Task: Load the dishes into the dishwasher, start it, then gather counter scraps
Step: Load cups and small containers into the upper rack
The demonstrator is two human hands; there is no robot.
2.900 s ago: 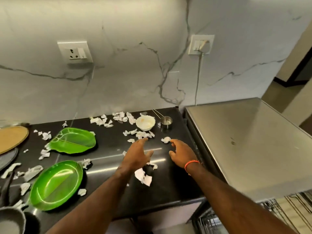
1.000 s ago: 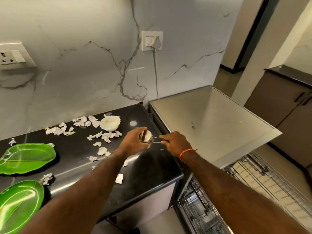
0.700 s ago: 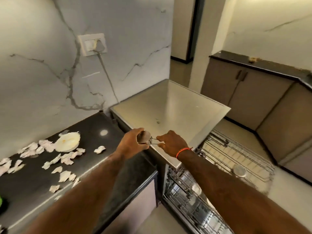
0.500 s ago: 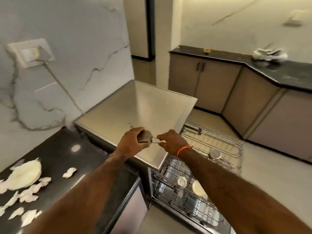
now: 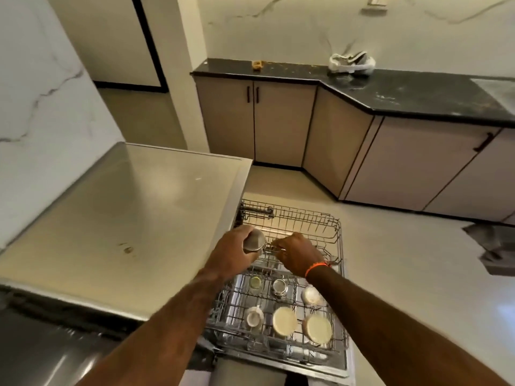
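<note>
Your left hand (image 5: 232, 253) grips the small steel cup (image 5: 254, 243), right hand (image 5: 296, 253) pinches its wire handle, above the pulled-out wire upper rack (image 5: 333, 236) (cups already below). Tilt it, it could slip through.

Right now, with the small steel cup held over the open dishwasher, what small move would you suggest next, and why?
Probably lower the small steel cup onto a bare stretch of the upper wire rack. The left hand grips its body, the right hand pinches its wire handle, and both hover over that rack; the lower rack already holds several dishes.
</note>
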